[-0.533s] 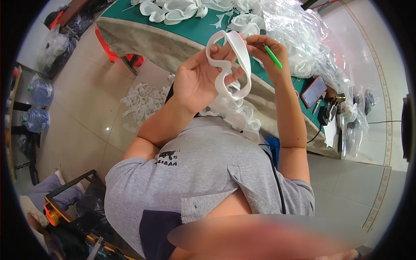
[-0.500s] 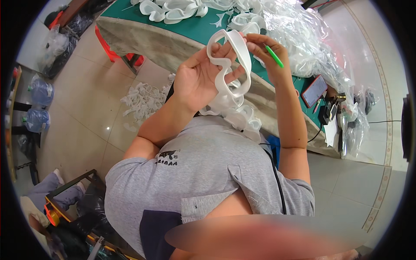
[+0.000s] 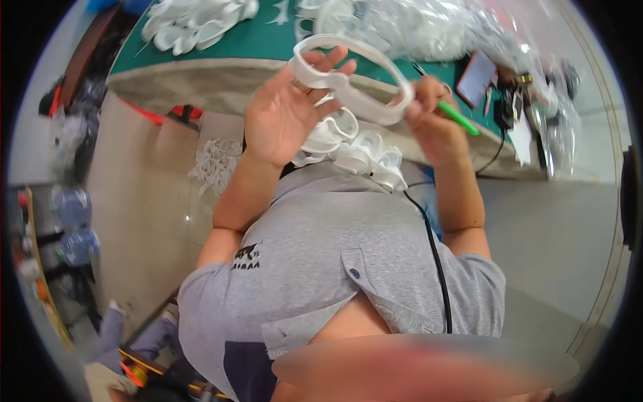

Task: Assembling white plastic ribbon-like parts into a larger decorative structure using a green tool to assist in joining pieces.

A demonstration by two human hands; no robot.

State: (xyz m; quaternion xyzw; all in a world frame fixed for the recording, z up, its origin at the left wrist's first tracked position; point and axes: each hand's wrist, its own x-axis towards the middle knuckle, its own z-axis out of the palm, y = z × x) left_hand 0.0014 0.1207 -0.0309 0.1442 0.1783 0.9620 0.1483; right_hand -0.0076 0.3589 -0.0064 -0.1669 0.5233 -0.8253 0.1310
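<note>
A white, soft-looking goggle frame (image 3: 367, 104) is held up over my lap, stretched sideways between my hands. My left hand (image 3: 273, 124) has its palm turned up, with the frame's left end between thumb and fingers and some fingertips showing through the opening. At the right end, my right hand (image 3: 439, 130) pinches the frame. A slim green-handled tool (image 3: 459, 119) is also in my right hand, its handle pointing down to the right. Its tip cannot be made out clearly. More white goggle frames (image 3: 365, 154) lie in a heap on my lap.
Ahead is a green-topped table (image 3: 268, 45) with a pile of white frames (image 3: 197, 25), clear plastic bags (image 3: 429, 30) and a phone (image 3: 477, 79). White scraps (image 3: 216, 164) lie on the floor. A black cable (image 3: 435, 268) runs down my right side. Another person's legs (image 3: 151, 343) show lower left.
The goggle frame has turned from upright to nearly level. My right hand has moved down and pinches the frame's right end. The view has shifted, so the table sits higher.
</note>
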